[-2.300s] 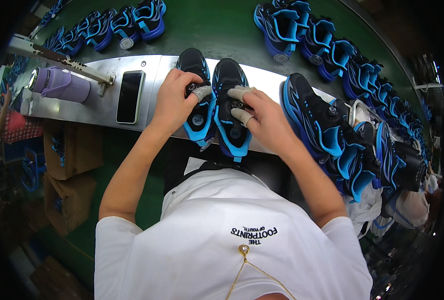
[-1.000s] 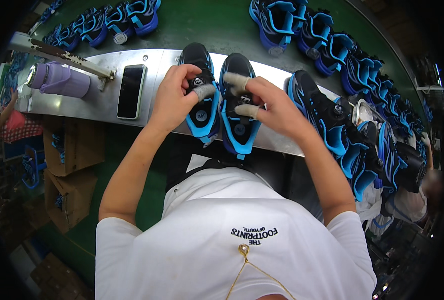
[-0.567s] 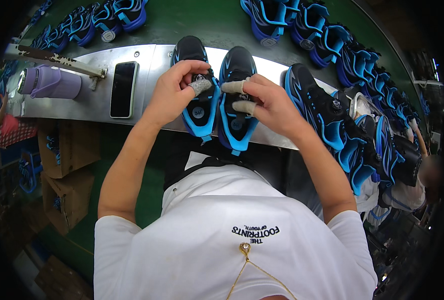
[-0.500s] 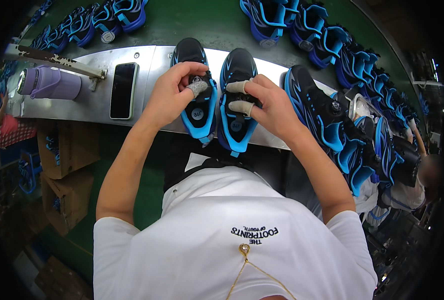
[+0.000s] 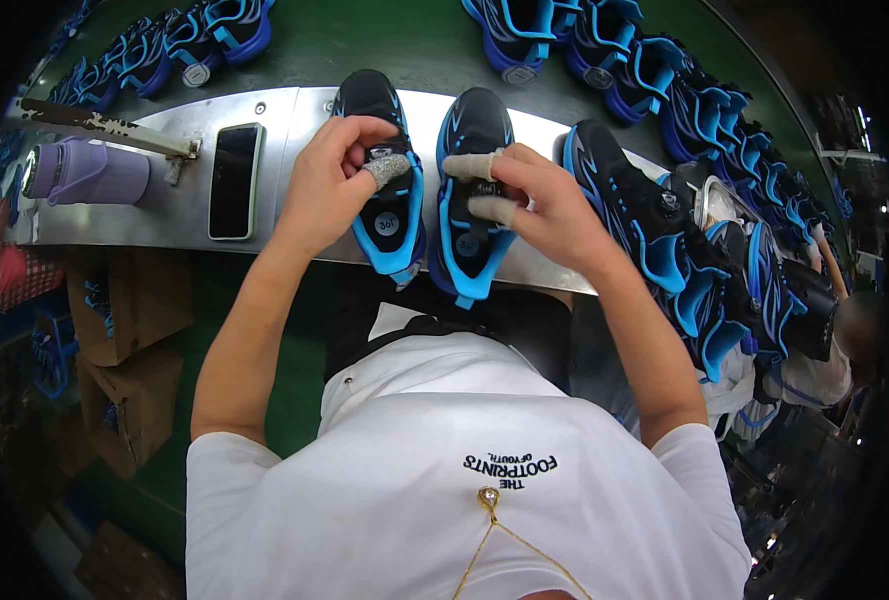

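Observation:
Two black and blue sneakers lie side by side in front of me, toes pointing away. My left hand (image 5: 330, 190) is closed at the tongue of the left sneaker (image 5: 369, 95), its fingers curled and its thumb, in a silvery wrap, pressed on the upper. Over the right sneaker (image 5: 478, 118), my right hand (image 5: 557, 208) pinches at the tongue and lacing area. Beige covers sit on its thumb and forefinger. What exactly the fingertips grip is partly hidden. Round pale labels show on both insoles.
A metal bench (image 5: 185, 225) carries a phone (image 5: 236, 180) and a lilac bottle (image 5: 95, 172) beneath a worn metal bar (image 5: 105, 122). More sneakers (image 5: 630, 205) are heaped at the right, others line the green belt (image 5: 365, 35). Cardboard boxes (image 5: 130, 300) stand lower left. Another person (image 5: 810, 370) is far right.
The whole view has shifted a little, so the bench and sneakers appear slightly further left and up. My right fingers have shifted slightly on the right sneaker; the left hand keeps its grip.

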The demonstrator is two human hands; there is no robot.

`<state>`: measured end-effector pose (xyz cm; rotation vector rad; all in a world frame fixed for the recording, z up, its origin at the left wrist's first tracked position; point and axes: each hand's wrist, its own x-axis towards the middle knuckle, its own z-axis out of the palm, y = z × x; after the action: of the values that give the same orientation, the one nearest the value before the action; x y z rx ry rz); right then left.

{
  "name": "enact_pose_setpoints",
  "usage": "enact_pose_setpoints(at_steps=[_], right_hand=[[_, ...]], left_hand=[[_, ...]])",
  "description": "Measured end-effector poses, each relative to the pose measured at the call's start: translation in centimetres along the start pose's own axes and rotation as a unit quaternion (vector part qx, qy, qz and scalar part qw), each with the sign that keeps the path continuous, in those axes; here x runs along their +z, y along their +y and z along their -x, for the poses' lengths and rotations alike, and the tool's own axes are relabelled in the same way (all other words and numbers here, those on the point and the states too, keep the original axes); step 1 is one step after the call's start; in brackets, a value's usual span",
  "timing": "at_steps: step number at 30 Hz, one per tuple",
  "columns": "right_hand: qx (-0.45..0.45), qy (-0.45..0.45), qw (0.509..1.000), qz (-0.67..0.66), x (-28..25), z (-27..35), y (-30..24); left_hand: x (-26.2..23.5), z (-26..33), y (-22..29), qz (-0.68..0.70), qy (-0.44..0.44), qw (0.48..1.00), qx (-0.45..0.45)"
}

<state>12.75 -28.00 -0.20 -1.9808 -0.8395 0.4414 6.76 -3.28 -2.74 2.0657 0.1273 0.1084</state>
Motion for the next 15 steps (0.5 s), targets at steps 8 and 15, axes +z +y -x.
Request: enact_pose_setpoints(at_steps=[8, 15], right_hand=[[-0.002, -0.011, 0.995, -0.103, 0.2, -0.1, 1.4], [0.029, 0.031, 0.998, -0.043, 0.2, 0.7, 0.8]], left_hand=[[1.1, 4.6, 6.1, 0.129, -0.101, 0.981, -0.102], [5.6, 5.8, 6.1, 0.454, -0.189, 0.801, -0.341]])
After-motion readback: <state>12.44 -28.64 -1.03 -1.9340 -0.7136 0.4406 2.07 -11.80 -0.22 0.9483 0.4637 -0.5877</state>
